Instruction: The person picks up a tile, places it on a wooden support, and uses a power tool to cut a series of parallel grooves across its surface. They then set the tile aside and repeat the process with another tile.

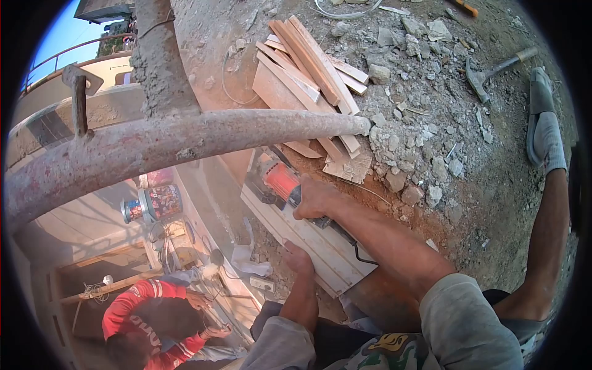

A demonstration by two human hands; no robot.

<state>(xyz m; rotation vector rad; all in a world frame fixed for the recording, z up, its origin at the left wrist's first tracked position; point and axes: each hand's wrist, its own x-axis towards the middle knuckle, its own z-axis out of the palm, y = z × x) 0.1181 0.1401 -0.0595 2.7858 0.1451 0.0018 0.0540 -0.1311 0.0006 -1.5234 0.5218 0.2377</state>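
My right hand (317,200) is closed around the grip of a red-and-black corded power saw (280,179). The saw rests on the far end of a pale, grooved wooden board (333,259), its blade hidden from here. A black cord trails from the tool across the board. My left hand (298,258) grips the board's left edge, nearer to my body.
A thick cement-smeared pipe (246,128) crosses in front. Beyond lie stacked wood strips (314,68), rubble (407,154) and a hammer (493,74). At lower left, a person in a red sleeve (142,293) works near a bucket (161,203). A socket box (262,283) lies nearby.
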